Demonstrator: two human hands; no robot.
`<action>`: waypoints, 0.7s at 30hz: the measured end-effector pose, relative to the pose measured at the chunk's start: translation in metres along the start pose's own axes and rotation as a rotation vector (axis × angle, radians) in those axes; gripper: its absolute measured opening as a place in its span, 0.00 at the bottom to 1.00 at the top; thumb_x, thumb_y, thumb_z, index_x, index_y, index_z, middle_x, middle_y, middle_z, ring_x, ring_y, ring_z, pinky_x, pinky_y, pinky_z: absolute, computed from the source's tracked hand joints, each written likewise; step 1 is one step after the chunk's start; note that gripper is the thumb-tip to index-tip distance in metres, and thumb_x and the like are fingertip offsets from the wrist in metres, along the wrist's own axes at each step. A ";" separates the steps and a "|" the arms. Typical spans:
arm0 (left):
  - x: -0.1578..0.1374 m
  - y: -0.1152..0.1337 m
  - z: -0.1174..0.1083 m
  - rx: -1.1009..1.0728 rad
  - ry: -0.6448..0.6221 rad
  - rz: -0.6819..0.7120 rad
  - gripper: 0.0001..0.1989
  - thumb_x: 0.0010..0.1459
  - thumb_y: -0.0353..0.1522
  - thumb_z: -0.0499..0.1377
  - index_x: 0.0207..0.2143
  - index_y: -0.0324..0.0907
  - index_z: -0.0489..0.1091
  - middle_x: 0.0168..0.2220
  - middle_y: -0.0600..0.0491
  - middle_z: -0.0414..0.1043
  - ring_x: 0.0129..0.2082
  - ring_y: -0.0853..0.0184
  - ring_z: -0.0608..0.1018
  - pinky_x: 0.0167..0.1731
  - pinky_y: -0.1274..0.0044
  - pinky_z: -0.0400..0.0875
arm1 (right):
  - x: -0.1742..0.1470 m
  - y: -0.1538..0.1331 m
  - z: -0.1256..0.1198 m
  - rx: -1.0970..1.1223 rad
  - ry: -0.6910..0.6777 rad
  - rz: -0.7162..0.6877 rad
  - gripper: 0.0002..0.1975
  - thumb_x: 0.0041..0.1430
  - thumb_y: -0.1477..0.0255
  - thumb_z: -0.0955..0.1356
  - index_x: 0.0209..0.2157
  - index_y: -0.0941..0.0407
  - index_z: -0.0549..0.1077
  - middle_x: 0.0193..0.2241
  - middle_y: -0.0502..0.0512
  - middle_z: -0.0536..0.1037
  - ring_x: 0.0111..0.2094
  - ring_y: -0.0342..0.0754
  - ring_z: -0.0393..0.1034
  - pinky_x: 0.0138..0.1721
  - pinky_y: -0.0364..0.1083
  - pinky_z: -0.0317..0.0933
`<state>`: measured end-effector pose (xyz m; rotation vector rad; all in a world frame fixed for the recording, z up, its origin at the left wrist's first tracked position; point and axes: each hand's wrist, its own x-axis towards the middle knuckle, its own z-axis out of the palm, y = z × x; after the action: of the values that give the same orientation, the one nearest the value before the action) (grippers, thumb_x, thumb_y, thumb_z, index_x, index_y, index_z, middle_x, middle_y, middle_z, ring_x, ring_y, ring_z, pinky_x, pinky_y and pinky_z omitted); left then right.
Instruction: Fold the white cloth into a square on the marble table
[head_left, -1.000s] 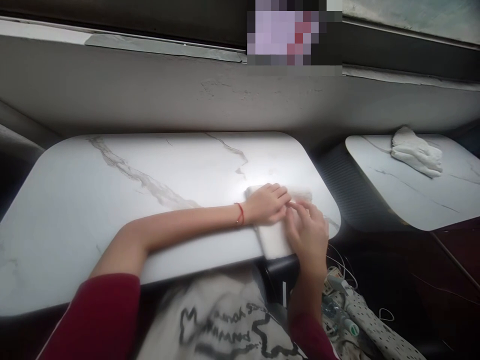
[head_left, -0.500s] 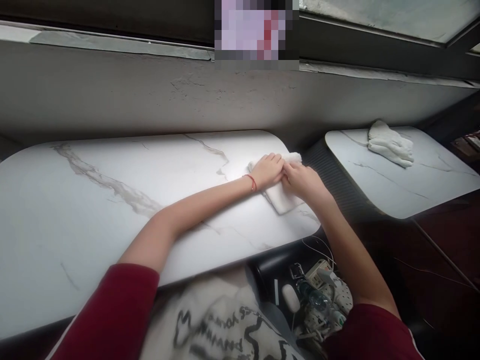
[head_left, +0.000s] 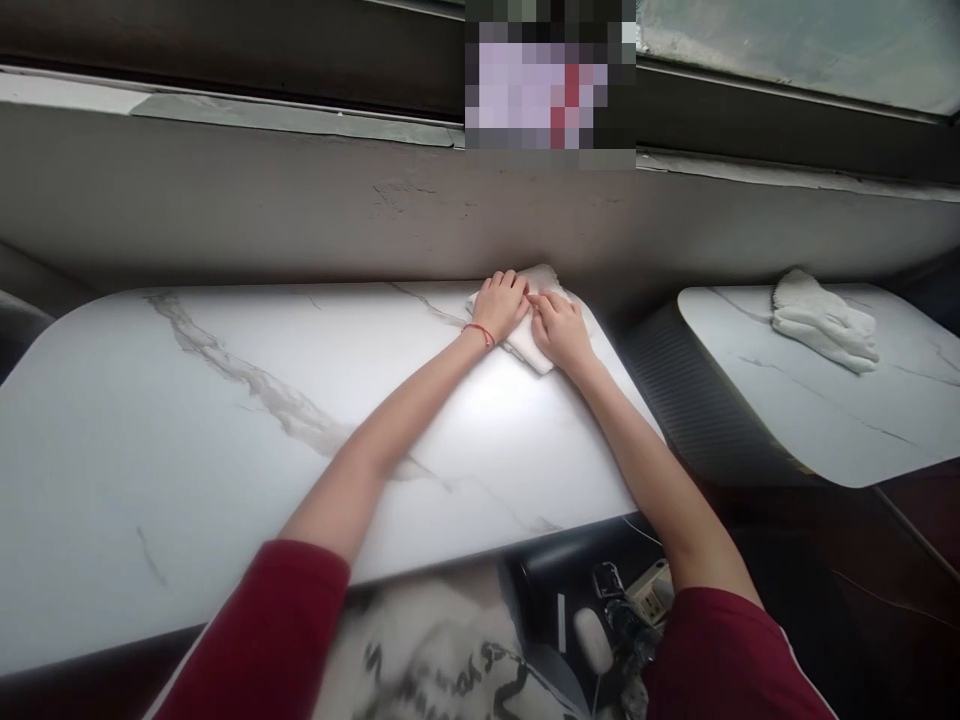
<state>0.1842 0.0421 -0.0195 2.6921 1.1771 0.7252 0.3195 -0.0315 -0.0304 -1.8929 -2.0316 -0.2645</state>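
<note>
A folded white cloth (head_left: pixel 534 352) lies flat on the far right part of the white marble-patterned table (head_left: pixel 180 450), by the wall-side edge. My left hand (head_left: pixel 501 306), with a red string bracelet at the wrist, presses on the cloth's left side, fingers bent over it. Close beside it, my right hand (head_left: pixel 559 328) grips the cloth from the right, its fingers curled and nearly meeting the left hand. Both palms hide the middle of the cloth.
A second marble-patterned table (head_left: pixel 814 415) stands to the right across a gap, with a crumpled white cloth (head_left: pixel 823 322) on it. Behind runs a wall (head_left: pixel 300 220) below a window ledge. Beneath the front edge are a power strip (head_left: pixel 651 592), a bottle and cables.
Both hands have slid the folded cloth away from me and a little left, toward the table's wall-side edge. The view has shifted slightly; the other cloth stays put.
</note>
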 end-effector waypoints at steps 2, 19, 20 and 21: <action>0.000 0.000 0.003 -0.011 0.016 0.006 0.14 0.67 0.27 0.47 0.48 0.37 0.71 0.51 0.40 0.73 0.52 0.53 0.72 0.52 0.65 0.62 | -0.004 0.002 0.000 -0.003 -0.014 -0.020 0.24 0.68 0.73 0.54 0.59 0.62 0.68 0.60 0.70 0.71 0.61 0.58 0.63 0.56 0.56 0.57; -0.010 0.005 -0.010 -0.028 -0.030 0.090 0.13 0.65 0.27 0.49 0.46 0.37 0.70 0.50 0.41 0.72 0.51 0.54 0.71 0.52 0.67 0.61 | -0.006 -0.001 -0.023 -0.123 -0.025 -0.078 0.19 0.65 0.72 0.58 0.49 0.60 0.75 0.46 0.68 0.77 0.47 0.60 0.68 0.48 0.54 0.60; -0.014 0.006 -0.013 -0.031 -0.033 0.113 0.13 0.64 0.28 0.49 0.45 0.37 0.71 0.49 0.41 0.73 0.50 0.54 0.71 0.51 0.67 0.62 | -0.007 -0.005 -0.029 -0.139 -0.031 -0.075 0.18 0.65 0.72 0.58 0.44 0.59 0.77 0.42 0.66 0.78 0.44 0.59 0.69 0.44 0.52 0.60; -0.021 0.008 -0.017 -0.031 -0.042 0.142 0.12 0.64 0.28 0.50 0.44 0.37 0.71 0.47 0.42 0.73 0.49 0.54 0.72 0.49 0.66 0.63 | -0.008 -0.010 -0.037 -0.143 -0.040 -0.072 0.17 0.64 0.71 0.59 0.39 0.58 0.78 0.38 0.65 0.78 0.40 0.57 0.69 0.40 0.50 0.59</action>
<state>0.1697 0.0201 -0.0101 2.7722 0.9656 0.6947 0.3146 -0.0533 0.0016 -1.9240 -2.1624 -0.4035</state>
